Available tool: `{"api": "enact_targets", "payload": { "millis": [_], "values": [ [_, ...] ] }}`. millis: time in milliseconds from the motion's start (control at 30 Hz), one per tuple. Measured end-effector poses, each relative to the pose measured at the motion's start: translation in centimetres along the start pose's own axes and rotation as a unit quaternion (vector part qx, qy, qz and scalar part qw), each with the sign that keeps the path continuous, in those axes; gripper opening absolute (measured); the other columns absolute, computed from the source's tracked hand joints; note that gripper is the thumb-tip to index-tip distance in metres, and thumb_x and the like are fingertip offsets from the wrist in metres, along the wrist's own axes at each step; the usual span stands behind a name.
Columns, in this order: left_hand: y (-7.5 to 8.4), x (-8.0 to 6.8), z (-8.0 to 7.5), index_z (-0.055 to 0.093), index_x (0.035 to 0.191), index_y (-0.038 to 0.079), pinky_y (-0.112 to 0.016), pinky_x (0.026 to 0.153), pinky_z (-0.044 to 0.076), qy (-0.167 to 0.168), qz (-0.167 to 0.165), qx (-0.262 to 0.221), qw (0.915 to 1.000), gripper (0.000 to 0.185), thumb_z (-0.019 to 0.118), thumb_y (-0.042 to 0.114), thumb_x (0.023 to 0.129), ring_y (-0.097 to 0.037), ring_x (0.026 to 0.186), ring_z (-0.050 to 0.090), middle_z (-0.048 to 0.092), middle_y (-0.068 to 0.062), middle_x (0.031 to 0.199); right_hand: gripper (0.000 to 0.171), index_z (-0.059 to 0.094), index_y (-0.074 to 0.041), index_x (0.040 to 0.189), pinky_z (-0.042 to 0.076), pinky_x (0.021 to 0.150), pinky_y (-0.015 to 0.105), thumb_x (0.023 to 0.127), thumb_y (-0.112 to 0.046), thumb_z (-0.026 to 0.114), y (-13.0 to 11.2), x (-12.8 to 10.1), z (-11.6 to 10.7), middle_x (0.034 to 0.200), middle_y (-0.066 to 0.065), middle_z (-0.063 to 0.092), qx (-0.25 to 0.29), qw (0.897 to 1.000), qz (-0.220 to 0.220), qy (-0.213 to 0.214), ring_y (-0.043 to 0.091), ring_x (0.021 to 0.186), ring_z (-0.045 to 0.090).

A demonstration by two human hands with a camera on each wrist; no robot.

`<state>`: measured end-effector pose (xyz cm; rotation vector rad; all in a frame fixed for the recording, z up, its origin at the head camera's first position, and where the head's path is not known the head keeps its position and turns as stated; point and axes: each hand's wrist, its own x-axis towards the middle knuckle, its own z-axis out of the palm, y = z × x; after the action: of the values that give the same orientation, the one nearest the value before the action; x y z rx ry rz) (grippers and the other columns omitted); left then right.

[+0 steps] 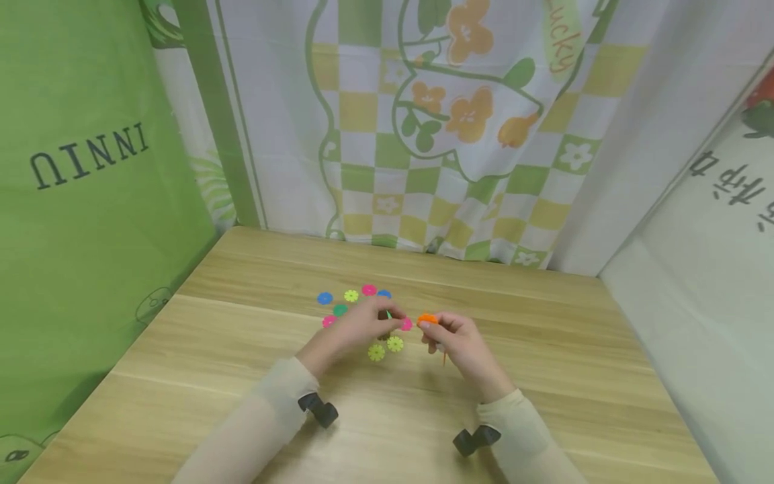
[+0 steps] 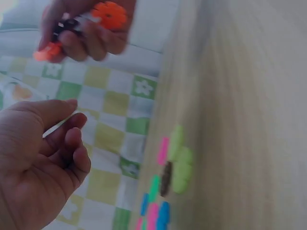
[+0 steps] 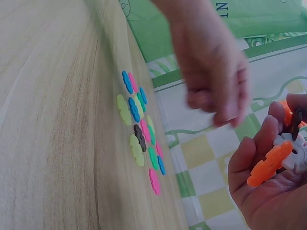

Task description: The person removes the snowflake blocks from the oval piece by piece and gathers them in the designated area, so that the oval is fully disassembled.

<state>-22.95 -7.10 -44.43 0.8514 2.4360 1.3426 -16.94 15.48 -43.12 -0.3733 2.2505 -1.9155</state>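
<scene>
Right hand (image 1: 462,343) grip: fingers curled round a small cluster of interlocked plastic snowflake discs (image 3: 283,151), held clear of the desk. Right wrist view shows the cluster best: orange disc at the front, white disc behind it, a dark brown one slotted between, more orange at the back. Thumb and fingertips pinch it from both sides.

Left hand (image 1: 357,326) grip: fingers loosely curled, thumb near the index finger. Left wrist view shows a thin pale sliver between thumb and fingers; cannot tell what it is, or whether it is truly pinched. Head view shows a trace of green at the fingertips; too blurred to name. Hand hovers just above the loose discs, just beside the right hand, not touching it.

Loose flat plastic snowflake discs (image 1: 363,312) lie scattered on the light wooden desk (image 1: 544,349) under and beyond the left hand: blue, yellow-green, pink and green on the far side; a pink one between the two hands; two yellow-green ones on the near side. Right wrist view adds a brown disc among them. Some overlap, some lie apart.

Both forearms in pale beige sleeves (image 1: 266,410); a black camera mount at each wrist.

Behind the desk: a curtain with green, yellow and white checks and orange flowers (image 1: 435,134). Plain green cloth with dark lettering (image 1: 84,161) to the left; pale cloth to the right.
</scene>
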Motion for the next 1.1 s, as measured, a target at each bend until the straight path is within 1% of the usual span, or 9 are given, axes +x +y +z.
{"api": "enact_targets", "payload": {
  "millis": [100, 233, 433, 600, 767, 833, 933, 1033, 1100],
  "values": [
    [1.4, -0.4, -0.6, 0.072, 0.112, 0.007, -0.028, 0.055, 0.051, 0.011, 0.043, -0.030, 0.9986, 0.025, 0.065, 0.025, 0.097, -0.023, 0.063, 0.059, 0.068, -0.002, 0.087, 0.020, 0.068, -0.005, 0.095, 0.045, 0.075, 0.044, 0.098, -0.024, 0.062, -0.1, 0.0, 0.1, 0.080, 0.007, 0.062, -0.006, 1.000, 0.003, 0.001, 0.021, 0.069, 0.057],
    [2.9, -0.8, -0.8, 0.072, 0.111, 0.012, -0.026, 0.051, 0.048, -0.001, 0.069, -0.058, 0.9959, 0.024, 0.064, 0.030, 0.097, -0.018, 0.056, 0.054, 0.068, 0.001, 0.083, 0.022, 0.068, -0.005, 0.094, 0.044, 0.071, 0.040, 0.098, -0.027, 0.063, -0.3, 0.0, 0.3, 0.081, 0.008, 0.062, -0.007, 1.000, 0.014, 0.001, 0.022, 0.070, 0.057],
    [3.7, -1.2, -0.5, 0.073, 0.106, 0.017, -0.027, 0.062, 0.052, 0.006, 0.098, -0.035, 0.9946, 0.014, 0.064, 0.024, 0.097, -0.013, 0.069, 0.059, 0.069, 0.007, 0.090, 0.029, 0.069, -0.006, 0.098, 0.045, 0.070, 0.039, 0.095, -0.035, 0.066, -0.3, -0.1, 0.6, 0.085, 0.010, 0.062, -0.025, 0.999, 0.015, -0.023, 0.025, 0.074, 0.057],
    [4.0, -1.4, -0.4, 0.073, 0.104, 0.015, -0.029, 0.066, 0.054, 0.014, 0.102, -0.025, 0.9943, 0.012, 0.066, 0.021, 0.096, -0.015, 0.074, 0.062, 0.068, 0.011, 0.087, 0.028, 0.068, -0.004, 0.099, 0.047, 0.068, 0.037, 0.095, -0.032, 0.066, -0.2, 0.0, 0.7, 0.086, 0.012, 0.062, -0.023, 0.999, 0.015, -0.033, 0.025, 0.074, 0.057],
    [4.1, -1.5, -0.6, 0.073, 0.106, 0.013, -0.028, 0.067, 0.054, 0.012, 0.103, -0.019, 0.9944, 0.013, 0.065, 0.019, 0.096, -0.016, 0.076, 0.064, 0.069, 0.011, 0.089, 0.030, 0.068, -0.004, 0.100, 0.048, 0.072, 0.040, 0.095, -0.034, 0.066, -0.2, 0.0, 0.9, 0.086, 0.011, 0.062, -0.013, 0.999, 0.018, -0.028, 0.024, 0.074, 0.057],
    [4.1, -1.6, -0.6, 0.072, 0.107, 0.013, -0.028, 0.063, 0.054, 0.012, 0.100, -0.022, 0.9947, 0.014, 0.065, 0.019, 0.097, -0.017, 0.072, 0.063, 0.069, 0.011, 0.090, 0.031, 0.068, -0.004, 0.101, 0.048, 0.072, 0.041, 0.095, -0.034, 0.066, -0.2, 0.0, 1.0, 0.087, 0.011, 0.063, -0.009, 0.999, 0.021, -0.028, 0.024, 0.074, 0.057],
    [4.0, -1.7, -0.7, 0.072, 0.111, 0.014, -0.028, 0.057, 0.052, 0.010, 0.091, -0.034, 0.9952, 0.017, 0.063, 0.021, 0.098, -0.020, 0.066, 0.060, 0.070, 0.010, 0.092, 0.031, 0.067, -0.005, 0.108, 0.046, 0.065, 0.034, 0.095, -0.033, 0.066, -0.3, -0.1, 0.9, 0.090, 0.010, 0.063, -0.007, 0.999, 0.028, -0.026, 0.022, 0.074, 0.057],
    [3.9, -1.7, -1.0, 0.070, 0.117, 0.012, -0.027, 0.052, 0.049, 0.007, 0.077, -0.054, 0.9955, 0.022, 0.062, 0.021, 0.099, -0.024, 0.060, 0.056, 0.070, 0.005, 0.093, 0.034, 0.064, -0.004, 0.117, 0.040, 0.058, 0.027, 0.095, -0.030, 0.066, -0.4, -0.2, 0.6, 0.093, 0.009, 0.063, -0.011, 0.999, 0.031, -0.023, 0.020, 0.073, 0.056],
    [3.9, -1.8, -1.1, 0.068, 0.120, 0.010, -0.026, 0.051, 0.048, 0.006, 0.072, -0.059, 0.9956, 0.024, 0.061, 0.018, 0.099, -0.021, 0.056, 0.053, 0.069, 0.001, 0.090, 0.036, 0.063, -0.004, 0.121, 0.037, 0.058, 0.026, 0.095, -0.029, 0.067, -0.5, -0.2, 0.5, 0.093, 0.008, 0.062, -0.012, 0.999, 0.032, -0.019, 0.019, 0.072, 0.056]
  ]
}}
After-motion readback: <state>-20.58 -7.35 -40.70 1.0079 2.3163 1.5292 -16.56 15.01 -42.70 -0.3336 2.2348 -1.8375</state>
